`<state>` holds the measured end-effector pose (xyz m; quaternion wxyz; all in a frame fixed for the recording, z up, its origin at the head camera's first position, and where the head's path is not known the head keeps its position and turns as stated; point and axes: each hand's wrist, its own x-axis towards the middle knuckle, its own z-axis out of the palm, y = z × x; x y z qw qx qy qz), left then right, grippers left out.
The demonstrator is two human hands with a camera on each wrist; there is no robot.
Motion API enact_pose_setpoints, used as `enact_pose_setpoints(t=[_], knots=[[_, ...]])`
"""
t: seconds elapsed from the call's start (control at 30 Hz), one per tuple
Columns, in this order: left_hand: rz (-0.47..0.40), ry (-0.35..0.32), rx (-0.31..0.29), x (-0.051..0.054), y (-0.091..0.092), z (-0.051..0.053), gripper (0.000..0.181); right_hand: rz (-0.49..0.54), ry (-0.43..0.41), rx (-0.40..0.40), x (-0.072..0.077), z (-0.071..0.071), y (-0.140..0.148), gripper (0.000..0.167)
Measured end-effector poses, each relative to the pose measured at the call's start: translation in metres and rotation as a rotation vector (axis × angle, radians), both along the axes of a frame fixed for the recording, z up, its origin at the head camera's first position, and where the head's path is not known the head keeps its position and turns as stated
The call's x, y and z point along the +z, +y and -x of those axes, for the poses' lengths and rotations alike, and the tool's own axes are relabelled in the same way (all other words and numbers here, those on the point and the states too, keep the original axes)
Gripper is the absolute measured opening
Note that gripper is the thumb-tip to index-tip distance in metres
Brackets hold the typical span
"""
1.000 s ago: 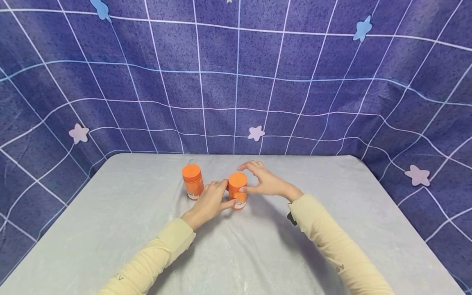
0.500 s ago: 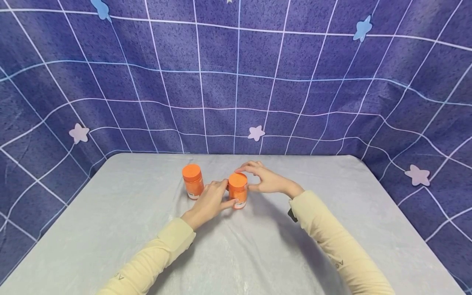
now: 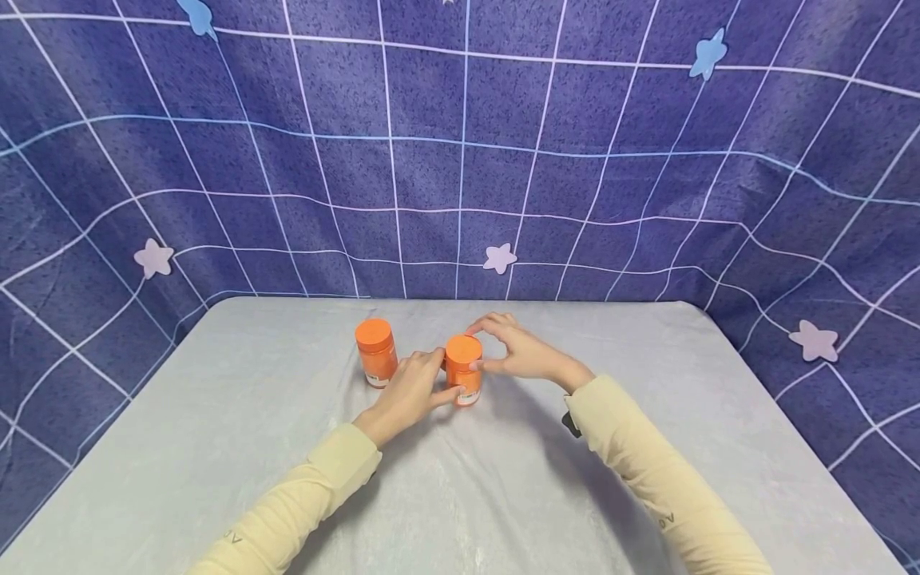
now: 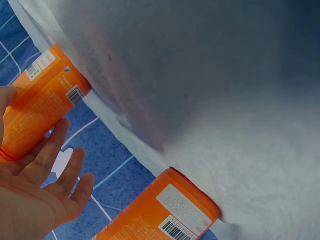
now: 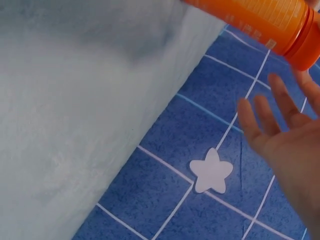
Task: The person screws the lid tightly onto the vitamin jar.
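Observation:
Two orange plastic jars with screw lids stand upright on the table. Around the body of the right-hand jar [image 3: 465, 382], my left hand [image 3: 406, 397] holds with its thumb in front and fingers on the left side. My right hand [image 3: 528, 353] has its thumb on the front right of the orange lid [image 3: 463, 348] and its index finger behind it. In the right wrist view a fingertip of the right hand [image 5: 292, 132] meets the lid [image 5: 304, 47], while the other fingers spread loosely. The second jar [image 3: 377, 357] stands left of my left hand, untouched; its barcode label shows in the left wrist view.
A pale grey cloth covers the table [image 3: 237, 415], with soft creases in front of the jars. Behind its back edge hangs a blue curtain [image 3: 424, 176] with white grid lines and stars [image 3: 499, 258].
My right thumb slipped off the lid's front to its right side, then came back onto the front, the index finger shifting along with it. The left hand and both jars stay in place.

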<state>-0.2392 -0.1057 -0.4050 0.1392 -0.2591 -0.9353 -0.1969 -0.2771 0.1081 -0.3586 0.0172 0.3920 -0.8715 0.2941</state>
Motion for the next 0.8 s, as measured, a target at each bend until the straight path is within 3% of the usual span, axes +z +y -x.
enact_pose_setpoints(t=[0.23, 0.47, 0.63, 0.8], knots=[[-0.004, 0.007, -0.006, 0.000, -0.001, 0.000, 0.037, 0.045, 0.087, -0.086, -0.007, -0.007, -0.006, 0.045], [-0.002, 0.021, -0.004, -0.001, -0.001, 0.001, 0.036, 0.064, 0.085, -0.131, -0.011, -0.010, -0.009, 0.045], [0.000, 0.016, 0.003, -0.001, 0.000, 0.001, 0.038, 0.072, 0.073, -0.110, -0.011, -0.009, -0.008, 0.047], [-0.002, 0.005, 0.010, 0.000, 0.000, 0.000, 0.042, 0.075, 0.047, -0.026, -0.010, -0.003, -0.004, 0.051]])
